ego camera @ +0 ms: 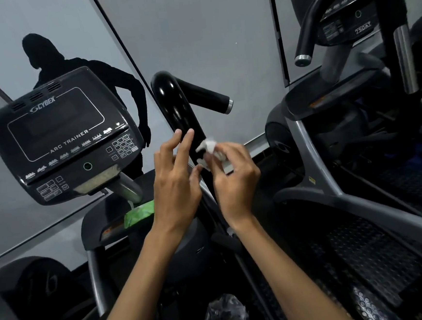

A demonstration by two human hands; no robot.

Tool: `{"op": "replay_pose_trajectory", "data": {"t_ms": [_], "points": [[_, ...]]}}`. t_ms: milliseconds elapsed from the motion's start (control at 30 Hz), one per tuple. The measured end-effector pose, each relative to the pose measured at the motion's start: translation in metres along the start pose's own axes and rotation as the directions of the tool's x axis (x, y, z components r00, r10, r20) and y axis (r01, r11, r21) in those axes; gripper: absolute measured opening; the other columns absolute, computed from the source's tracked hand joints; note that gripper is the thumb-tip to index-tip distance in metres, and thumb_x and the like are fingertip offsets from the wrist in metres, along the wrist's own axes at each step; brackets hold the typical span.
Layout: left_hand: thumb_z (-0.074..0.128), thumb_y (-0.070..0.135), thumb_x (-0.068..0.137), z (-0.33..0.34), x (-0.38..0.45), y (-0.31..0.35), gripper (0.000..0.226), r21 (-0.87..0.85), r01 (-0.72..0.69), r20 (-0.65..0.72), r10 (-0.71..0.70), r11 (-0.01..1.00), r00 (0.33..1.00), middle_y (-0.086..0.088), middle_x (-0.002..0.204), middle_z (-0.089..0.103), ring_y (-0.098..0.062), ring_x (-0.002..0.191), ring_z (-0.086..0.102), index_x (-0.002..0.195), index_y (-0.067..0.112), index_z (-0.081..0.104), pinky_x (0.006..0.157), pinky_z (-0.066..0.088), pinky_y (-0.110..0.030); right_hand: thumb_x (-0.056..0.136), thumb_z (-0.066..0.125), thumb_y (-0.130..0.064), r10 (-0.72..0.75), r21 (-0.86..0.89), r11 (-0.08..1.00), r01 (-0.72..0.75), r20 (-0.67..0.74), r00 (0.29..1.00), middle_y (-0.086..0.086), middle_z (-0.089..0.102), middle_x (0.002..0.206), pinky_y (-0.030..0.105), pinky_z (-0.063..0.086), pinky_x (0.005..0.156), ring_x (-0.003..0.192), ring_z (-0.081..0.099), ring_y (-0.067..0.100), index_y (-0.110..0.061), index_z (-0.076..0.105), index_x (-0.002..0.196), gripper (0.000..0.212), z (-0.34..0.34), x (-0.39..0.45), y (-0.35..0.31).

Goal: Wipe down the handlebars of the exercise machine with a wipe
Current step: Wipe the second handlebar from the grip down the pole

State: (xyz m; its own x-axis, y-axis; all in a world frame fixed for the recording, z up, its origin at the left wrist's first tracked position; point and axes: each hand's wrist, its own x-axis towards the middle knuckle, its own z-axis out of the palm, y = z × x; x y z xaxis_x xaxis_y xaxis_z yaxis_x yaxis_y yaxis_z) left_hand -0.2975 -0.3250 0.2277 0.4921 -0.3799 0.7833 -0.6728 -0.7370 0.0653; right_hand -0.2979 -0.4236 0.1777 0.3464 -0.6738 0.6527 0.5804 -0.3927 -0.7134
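At frame centre, our right hand (234, 175) pinches the white wipe (210, 148) against the black handlebar (175, 107); our left hand (174, 177), fingers straight, touches it.

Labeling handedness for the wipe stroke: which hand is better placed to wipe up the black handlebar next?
Right. The right hand already grips the white wipe against the black handlebar. The left hand holds nothing, its fingers only touching the bar.

Left hand (175, 180) and right hand (234, 180) are bare, forearms uncovered, no sleeves, rings or watch.
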Motion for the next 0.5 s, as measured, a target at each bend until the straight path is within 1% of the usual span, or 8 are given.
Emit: {"op": "replay_pose_trajectory", "data": {"t_ms": [67,100,167,233,267,367,400,500], "points": [[0.075,-0.003,0.081,0.000,0.000,-0.003,0.072,-0.005,-0.003,0.003,0.003,1.000,1.000,-0.011,0.140,0.045,-0.021,0.125,0.044,0.147,0.009,0.047,0.106,0.024,-0.002,0.086,0.081,-0.011,-0.005,-0.002,1.000,0.005,0.022,1.000,-0.001,0.070,0.094,0.025,0.054,0.074,0.084,0.066,0.019,-0.007,0.077,0.100,0.015,-0.009,-0.008,0.009],[0.076,-0.001,0.082,0.001,0.000,-0.003,0.072,-0.008,-0.001,0.002,0.001,1.000,1.000,-0.009,0.140,0.044,-0.020,0.127,0.044,0.147,0.010,0.047,0.107,0.026,-0.005,0.086,0.081,-0.012,0.020,0.006,1.000,-0.020,0.021,1.000,-0.004,0.069,0.092,0.028,0.055,0.073,0.083,0.066,0.021,-0.009,0.078,0.099,0.014,-0.010,-0.004,0.012],[0.076,0.001,0.083,0.002,0.001,-0.003,0.071,-0.022,0.011,0.000,-0.011,1.000,1.000,-0.007,0.138,0.044,-0.020,0.131,0.043,0.146,0.011,0.047,0.110,0.028,-0.010,0.085,0.080,-0.013,0.122,0.043,0.991,-0.123,0.024,0.992,-0.009,0.068,0.089,0.032,0.056,0.074,0.082,0.068,0.021,-0.011,0.079,0.099,0.013,-0.003,0.011,0.013],[0.076,0.000,0.082,0.003,0.001,-0.002,0.071,-0.029,0.024,-0.006,-0.024,0.999,1.000,-0.007,0.137,0.045,-0.018,0.133,0.042,0.146,0.012,0.048,0.111,0.029,-0.013,0.087,0.079,-0.016,0.187,0.112,0.975,-0.190,0.040,0.982,-0.007,0.071,0.089,0.037,0.058,0.076,0.083,0.069,0.017,-0.011,0.079,0.098,0.013,0.004,0.021,0.006],[0.076,-0.001,0.081,0.002,0.001,-0.002,0.073,-0.026,0.025,-0.007,-0.026,0.999,1.000,-0.007,0.137,0.045,-0.018,0.133,0.043,0.146,0.013,0.048,0.111,0.030,-0.014,0.087,0.079,-0.017,0.167,0.125,0.977,-0.170,0.030,0.985,-0.006,0.072,0.091,0.035,0.058,0.077,0.084,0.069,0.016,-0.011,0.078,0.099,0.014,0.005,0.020,0.001],[0.077,-0.003,0.079,0.001,0.001,-0.005,0.074,-0.013,0.015,-0.001,-0.015,1.000,1.000,-0.007,0.135,0.046,-0.019,0.133,0.043,0.146,0.013,0.048,0.110,0.029,-0.011,0.084,0.081,-0.012,0.006,0.078,0.997,-0.007,0.011,1.000,-0.004,0.073,0.100,0.022,0.055,0.080,0.091,0.069,0.016,-0.009,0.078,0.102,0.018,-0.001,0.000,-0.001],[0.077,-0.001,0.079,0.001,0.002,-0.006,0.073,-0.014,0.013,-0.001,-0.013,1.000,1.000,-0.007,0.135,0.047,-0.019,0.133,0.044,0.145,0.013,0.048,0.111,0.028,-0.011,0.084,0.081,-0.012,0.009,0.067,0.998,-0.009,0.009,1.000,-0.004,0.073,0.101,0.021,0.054,0.080,0.091,0.068,0.015,-0.008,0.078,0.102,0.018,-0.004,-0.006,0.004],[0.079,0.002,0.080,0.002,0.003,-0.005,0.071,-0.027,0.017,-0.012,-0.017,0.999,1.000,-0.007,0.133,0.047,-0.019,0.135,0.044,0.144,0.013,0.049,0.111,0.026,-0.009,0.086,0.080,-0.016,0.161,0.116,0.980,-0.161,0.016,0.987,-0.003,0.073,0.093,0.022,0.053,0.075,0.082,0.067,0.010,-0.006,0.079,0.098,0.015,-0.001,0.005,0.015]]}}
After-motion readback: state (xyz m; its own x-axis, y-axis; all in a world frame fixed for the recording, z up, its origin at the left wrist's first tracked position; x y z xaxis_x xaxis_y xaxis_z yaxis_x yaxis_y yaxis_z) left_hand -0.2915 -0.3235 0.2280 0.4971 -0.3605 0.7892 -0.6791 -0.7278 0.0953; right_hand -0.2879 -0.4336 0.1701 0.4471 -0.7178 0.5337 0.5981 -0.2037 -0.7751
